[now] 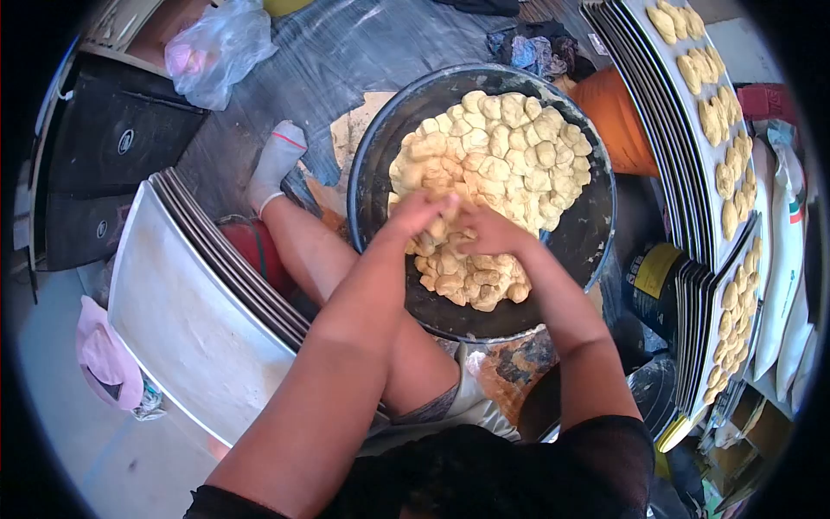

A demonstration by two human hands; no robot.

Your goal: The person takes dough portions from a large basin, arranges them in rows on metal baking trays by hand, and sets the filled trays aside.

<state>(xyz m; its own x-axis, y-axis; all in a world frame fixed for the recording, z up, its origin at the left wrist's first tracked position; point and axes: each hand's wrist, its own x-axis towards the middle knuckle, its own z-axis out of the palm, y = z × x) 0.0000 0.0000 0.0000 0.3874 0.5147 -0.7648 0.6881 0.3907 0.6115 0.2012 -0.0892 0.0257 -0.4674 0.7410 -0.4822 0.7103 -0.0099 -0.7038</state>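
Floor basin [584, 229] | dough pieces [519, 156] beneath left hand [421, 214], right hand [494, 232] | grip blurred, can't tell

A person wears a black top [458, 476] with short sleeves [616, 450], pale cloth [484, 410] at the lap beside a mottled grey hem [434, 404], and a light grey sock [278, 160] with a thin red line across its toe. Left hand [425, 213] and right hand [490, 232] are bare.

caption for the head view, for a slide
Both hands work over dough pieces in a large black tub, stacked trays on either side
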